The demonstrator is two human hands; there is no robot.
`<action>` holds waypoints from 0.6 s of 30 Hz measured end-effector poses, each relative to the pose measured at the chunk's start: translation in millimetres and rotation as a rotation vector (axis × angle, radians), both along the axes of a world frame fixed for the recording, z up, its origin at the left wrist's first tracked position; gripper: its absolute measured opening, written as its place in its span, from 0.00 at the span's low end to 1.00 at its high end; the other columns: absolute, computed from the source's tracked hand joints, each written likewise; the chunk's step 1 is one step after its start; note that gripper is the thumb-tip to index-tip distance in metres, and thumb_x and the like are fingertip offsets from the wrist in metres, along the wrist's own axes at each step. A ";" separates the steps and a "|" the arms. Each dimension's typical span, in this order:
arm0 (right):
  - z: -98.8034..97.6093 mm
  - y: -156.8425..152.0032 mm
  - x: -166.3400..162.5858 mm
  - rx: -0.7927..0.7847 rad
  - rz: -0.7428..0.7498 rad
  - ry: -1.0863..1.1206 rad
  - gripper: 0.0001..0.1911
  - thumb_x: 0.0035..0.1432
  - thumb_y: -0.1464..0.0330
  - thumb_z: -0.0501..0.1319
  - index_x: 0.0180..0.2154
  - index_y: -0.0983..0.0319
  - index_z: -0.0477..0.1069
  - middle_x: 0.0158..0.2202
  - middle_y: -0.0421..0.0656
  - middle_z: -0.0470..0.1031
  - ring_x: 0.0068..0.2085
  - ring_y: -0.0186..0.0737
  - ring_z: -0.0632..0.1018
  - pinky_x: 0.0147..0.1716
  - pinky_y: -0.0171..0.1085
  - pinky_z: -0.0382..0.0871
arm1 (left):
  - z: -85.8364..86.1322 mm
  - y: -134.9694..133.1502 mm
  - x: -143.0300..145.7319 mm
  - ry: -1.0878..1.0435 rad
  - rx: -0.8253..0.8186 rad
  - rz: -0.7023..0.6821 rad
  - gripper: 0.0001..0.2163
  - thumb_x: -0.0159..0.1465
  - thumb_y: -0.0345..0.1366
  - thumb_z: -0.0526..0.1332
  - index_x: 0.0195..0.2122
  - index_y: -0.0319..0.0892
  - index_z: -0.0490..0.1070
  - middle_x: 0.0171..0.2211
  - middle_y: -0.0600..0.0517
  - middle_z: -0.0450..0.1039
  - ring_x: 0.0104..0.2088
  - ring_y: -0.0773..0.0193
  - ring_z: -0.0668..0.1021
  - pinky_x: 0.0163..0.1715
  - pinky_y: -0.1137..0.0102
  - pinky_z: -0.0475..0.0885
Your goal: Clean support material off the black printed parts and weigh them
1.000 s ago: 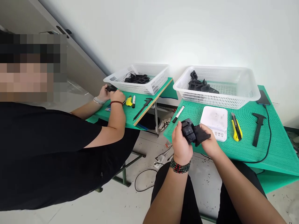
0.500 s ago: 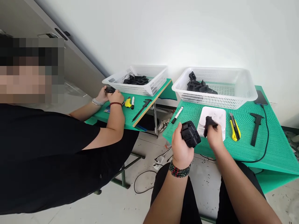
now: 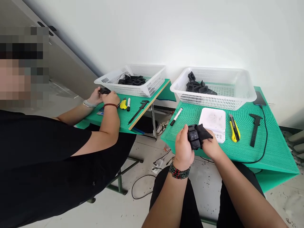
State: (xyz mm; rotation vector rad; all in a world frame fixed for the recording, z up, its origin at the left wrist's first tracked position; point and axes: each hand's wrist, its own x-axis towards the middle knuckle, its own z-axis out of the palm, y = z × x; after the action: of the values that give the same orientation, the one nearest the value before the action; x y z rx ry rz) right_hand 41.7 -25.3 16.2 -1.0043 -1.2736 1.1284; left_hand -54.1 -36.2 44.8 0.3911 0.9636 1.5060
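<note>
My left hand (image 3: 184,146) is closed around a black molded part (image 3: 194,139), a blocky piece with raised ridges whose exact kind I cannot make out. A dark cloth (image 3: 204,133) is gripped in my right hand (image 3: 212,146) and lies against the right side of the part. Both hands are held above the near edge of the green table, just in front of a white digital scale (image 3: 212,119). To the right of the scale lies a yellow utility knife (image 3: 234,129), with a black caliper (image 3: 256,129) beyond it. A marker (image 3: 176,116) rests on the left.
Behind the scale stands a white plastic basket (image 3: 213,100) with several black parts. A phone (image 3: 259,98) with a cable lies at the back right. At the left table, a co-worker (image 3: 104,126) handles a black piece beside another basket (image 3: 152,90). Cables (image 3: 142,186) lie on the floor.
My right hand has brought the cloth leftward from over the scale, and it now touches the black part. The view has shifted slightly to the right.
</note>
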 end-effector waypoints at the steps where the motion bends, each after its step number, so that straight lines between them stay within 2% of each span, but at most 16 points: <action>1: 0.5 -0.4 0.0 0.020 -0.016 -0.012 0.10 0.52 0.64 0.58 0.22 0.58 0.62 0.22 0.39 0.65 0.28 0.38 0.64 0.26 0.37 0.61 | 1.0 -0.9 -0.1 0.004 0.008 -0.011 0.13 0.62 0.44 0.68 0.25 0.43 0.73 0.24 0.56 0.70 0.28 0.66 0.75 0.36 0.70 0.71; 4: 1.6 -3.0 -1.3 0.073 -0.081 -0.025 0.07 0.51 0.67 0.56 0.22 0.57 0.62 0.22 0.39 0.65 0.27 0.38 0.64 0.27 0.37 0.61 | 2.7 -3.7 -0.9 0.018 0.080 -0.004 0.14 0.62 0.44 0.68 0.24 0.43 0.72 0.23 0.57 0.67 0.25 0.68 0.71 0.32 0.72 0.69; 7: 0.9 -3.8 -3.4 0.099 -0.072 -0.041 0.06 0.52 0.69 0.56 0.23 0.57 0.62 0.23 0.39 0.66 0.27 0.39 0.64 0.27 0.37 0.60 | 2.0 -4.6 -0.7 0.016 0.099 0.027 0.15 0.62 0.45 0.68 0.24 0.43 0.71 0.22 0.57 0.65 0.25 0.69 0.70 0.30 0.72 0.67; 12: 0.1 -1.2 -4.1 0.099 -0.051 -0.065 0.09 0.55 0.70 0.55 0.23 0.57 0.61 0.23 0.38 0.67 0.27 0.38 0.65 0.27 0.37 0.58 | 3.3 0.8 0.6 -0.124 -0.064 0.070 0.12 0.62 0.45 0.66 0.27 0.42 0.73 0.25 0.56 0.71 0.29 0.67 0.75 0.33 0.72 0.70; 18: 6.6 -2.4 -0.2 0.084 -0.090 -0.069 0.10 0.56 0.68 0.57 0.23 0.58 0.61 0.22 0.37 0.64 0.27 0.36 0.64 0.26 0.35 0.56 | 12.6 3.4 -2.5 -0.298 -0.145 -0.021 0.11 0.63 0.43 0.64 0.29 0.42 0.73 0.28 0.54 0.75 0.29 0.65 0.78 0.33 0.70 0.73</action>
State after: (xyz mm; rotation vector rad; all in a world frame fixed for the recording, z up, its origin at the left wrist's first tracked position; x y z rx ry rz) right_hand 41.5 -27.7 22.7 -1.0354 -1.3067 0.9712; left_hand -56.6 -32.7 57.4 0.0691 0.8218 1.4176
